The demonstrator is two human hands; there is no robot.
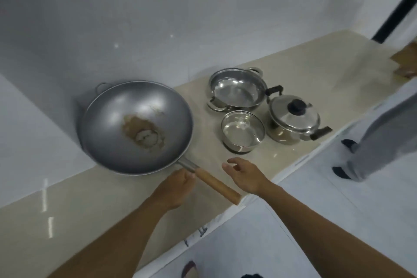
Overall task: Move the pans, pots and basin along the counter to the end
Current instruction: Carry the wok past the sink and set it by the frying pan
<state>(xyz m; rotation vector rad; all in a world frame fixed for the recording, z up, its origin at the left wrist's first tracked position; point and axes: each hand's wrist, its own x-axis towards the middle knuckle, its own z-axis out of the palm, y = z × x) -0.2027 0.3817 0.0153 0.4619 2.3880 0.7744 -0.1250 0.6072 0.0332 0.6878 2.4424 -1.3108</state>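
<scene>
A large grey wok (135, 126) with a brown stain in its bottom sits on the beige counter (304, 67). Its wooden handle (216, 185) points toward me. My left hand (174, 187) is closed around the handle where wood meets metal. My right hand (246, 176) hovers open just right of the handle, fingers spread, holding nothing. Further right stand a shiny two-handled steel pan (237, 90), a small steel basin (242, 132) and a lidded steel pot (293, 117) with black handles and knob.
A grey wall runs behind the counter. The counter's front edge runs diagonally to the right of the pots. Another person's legs (372, 133) in grey trousers stand on the white floor at the right. A brown object (406, 58) lies at the counter's far end.
</scene>
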